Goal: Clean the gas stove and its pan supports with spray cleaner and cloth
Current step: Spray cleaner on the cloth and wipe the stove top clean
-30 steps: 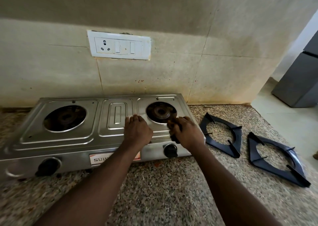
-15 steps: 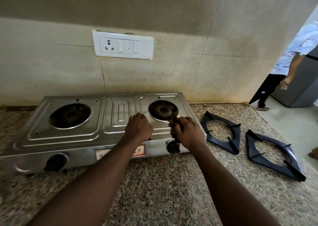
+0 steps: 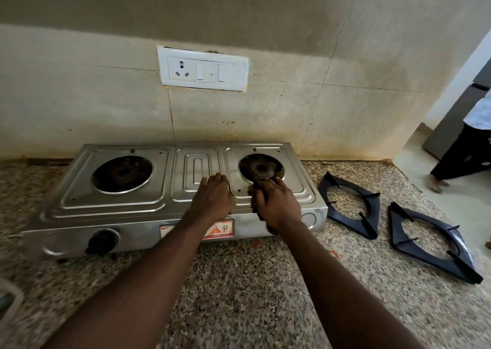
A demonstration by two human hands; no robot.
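My right hand [image 3: 276, 205], curled round a dark cloth [image 3: 257, 189], has slid from the stove's [image 3: 119, 207] front edge up to the right burner [image 3: 261, 169]. My left hand [image 3: 212, 197] rests flat, steadying. The supports [image 3: 350, 205] wait on the counter [image 3: 239, 282] (unwiped, I judge).

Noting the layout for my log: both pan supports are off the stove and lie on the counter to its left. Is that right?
Not quite. Both pan supports are off the stove and lie on the counter, but to its right, not its left. The head view shows it.
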